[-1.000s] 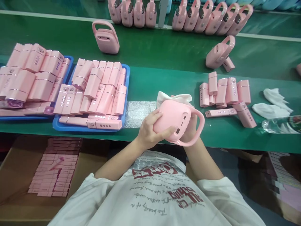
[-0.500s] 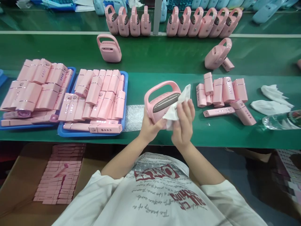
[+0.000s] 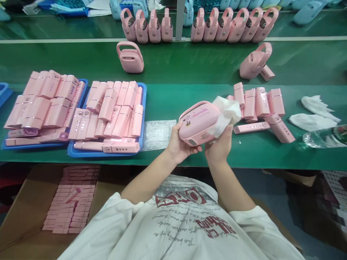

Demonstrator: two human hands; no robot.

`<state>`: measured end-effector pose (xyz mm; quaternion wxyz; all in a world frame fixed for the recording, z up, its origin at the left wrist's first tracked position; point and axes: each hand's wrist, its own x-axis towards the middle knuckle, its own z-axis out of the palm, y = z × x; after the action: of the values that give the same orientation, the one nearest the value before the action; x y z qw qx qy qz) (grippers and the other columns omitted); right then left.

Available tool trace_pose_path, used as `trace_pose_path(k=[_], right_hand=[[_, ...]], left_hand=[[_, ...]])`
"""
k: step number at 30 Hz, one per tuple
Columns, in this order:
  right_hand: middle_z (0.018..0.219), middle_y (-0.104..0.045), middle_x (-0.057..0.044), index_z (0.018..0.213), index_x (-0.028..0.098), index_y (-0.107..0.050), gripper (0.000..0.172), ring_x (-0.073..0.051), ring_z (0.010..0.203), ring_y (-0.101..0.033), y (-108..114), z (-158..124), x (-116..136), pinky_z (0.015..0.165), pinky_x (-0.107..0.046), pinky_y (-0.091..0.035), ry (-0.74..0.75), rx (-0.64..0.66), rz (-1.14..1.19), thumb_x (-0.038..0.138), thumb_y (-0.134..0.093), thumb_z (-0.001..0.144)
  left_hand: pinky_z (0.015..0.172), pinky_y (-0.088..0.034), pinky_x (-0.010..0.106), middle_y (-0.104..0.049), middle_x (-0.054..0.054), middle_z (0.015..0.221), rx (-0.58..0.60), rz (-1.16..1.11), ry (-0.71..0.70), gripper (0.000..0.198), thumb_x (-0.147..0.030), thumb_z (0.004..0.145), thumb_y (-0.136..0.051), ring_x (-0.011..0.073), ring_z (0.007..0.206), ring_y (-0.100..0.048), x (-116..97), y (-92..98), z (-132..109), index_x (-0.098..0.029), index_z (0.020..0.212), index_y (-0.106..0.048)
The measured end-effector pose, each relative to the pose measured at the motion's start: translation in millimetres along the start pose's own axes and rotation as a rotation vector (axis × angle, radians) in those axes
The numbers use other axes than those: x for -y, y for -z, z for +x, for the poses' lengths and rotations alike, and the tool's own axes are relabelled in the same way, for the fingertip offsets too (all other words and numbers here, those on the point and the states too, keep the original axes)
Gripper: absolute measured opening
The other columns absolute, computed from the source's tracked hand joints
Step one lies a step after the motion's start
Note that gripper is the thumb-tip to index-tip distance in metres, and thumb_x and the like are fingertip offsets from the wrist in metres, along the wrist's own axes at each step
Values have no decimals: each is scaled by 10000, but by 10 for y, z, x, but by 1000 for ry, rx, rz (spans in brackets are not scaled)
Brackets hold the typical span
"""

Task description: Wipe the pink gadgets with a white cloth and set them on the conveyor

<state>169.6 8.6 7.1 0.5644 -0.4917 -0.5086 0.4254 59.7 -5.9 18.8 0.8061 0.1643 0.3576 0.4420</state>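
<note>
A pink handled device [image 3: 197, 121] is held above the green table's near edge, its printed face turned up. My left hand [image 3: 179, 141] grips its left end from below, fingers curled round it. My right hand [image 3: 220, 146] holds a crumpled white cloth [image 3: 227, 115] pressed against the device's right end. The device's handle is hidden behind its body and the cloth.
Two blue trays [image 3: 141, 119] piled with pink box-shaped parts lie at the left, a bubble-wrap piece [image 3: 158, 134] beside them. More pink parts [image 3: 257, 104] lie at the right, with white cloths [image 3: 311, 121] and a plastic bottle [image 3: 325, 137]. Finished pink devices [image 3: 233, 27] line the far conveyor [image 3: 189, 61].
The device has been turned from upright with its handle on top to lying with its printed face up. The cloth has moved from its front to its right end.
</note>
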Motion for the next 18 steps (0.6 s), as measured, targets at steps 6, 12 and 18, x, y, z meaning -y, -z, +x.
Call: trace_pose_path(k=[6, 12, 18], right_hand=[[610, -550, 21, 825, 226, -553, 491, -111, 421, -472, -34, 28, 10, 349, -240, -403, -369, -66, 422, 710, -503, 761], [457, -337, 89, 616, 222, -397, 521, -57, 374, -341, -119, -133, 24, 318, -175, -308, -393, -237, 493, 670, -658, 667], [597, -503, 54, 707, 201, -521, 432, -66, 495, -464, -103, -268, -86, 459, -181, -408, -322, -273, 393, 615, -636, 754]], left_hand=[[425, -448, 250, -643, 67, 677, 40, -120, 57, 732, -793, 746, -360, 146, 488, -580, -87, -73, -26, -145, 978, -610], [489, -464, 254, -641, 76, 714, 35, -161, 65, 708, -766, 785, -344, 165, 593, -602, -103, -144, -25, -151, 1013, -611], [540, -502, 258, -688, 98, 949, -36, -89, -43, 709, -773, 796, -365, 172, 700, -641, -73, -184, -12, -188, 1133, -578]])
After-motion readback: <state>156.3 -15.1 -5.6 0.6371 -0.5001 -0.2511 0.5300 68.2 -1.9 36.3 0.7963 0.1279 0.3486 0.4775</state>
